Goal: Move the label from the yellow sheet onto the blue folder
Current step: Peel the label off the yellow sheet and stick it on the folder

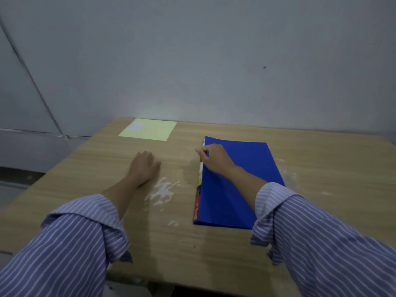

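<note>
Head view. Wood-grain laminate table, matte, with pale scuffed patches beside the left wrist and past the folder's far right edge. Blue folder: smooth, flat, rectangular, closed, with red and yellow printed paper showing along its left edge. Right hand on the folder's far left corner, fingers curled and pinched at that edge; whether anything is actually gripped cannot be told. Left hand palm down on bare wood, fingers loosely curled, holding nothing. Yellow sheet: thin, pale, four-sided, flat at the table's far edge, beyond the left fingertips and well apart from them. Label: small whitish rectangle on the sheet's far left part, blurred, outline soft. Bare strip of wood between left fingertips and sheet; another between the two hands, from the sheet's near edge to the table's front edge. Striped sleeves of woven cloth, cuffs rolled back on both forearms. Grey plain wall directly behind the table's far edge.
</note>
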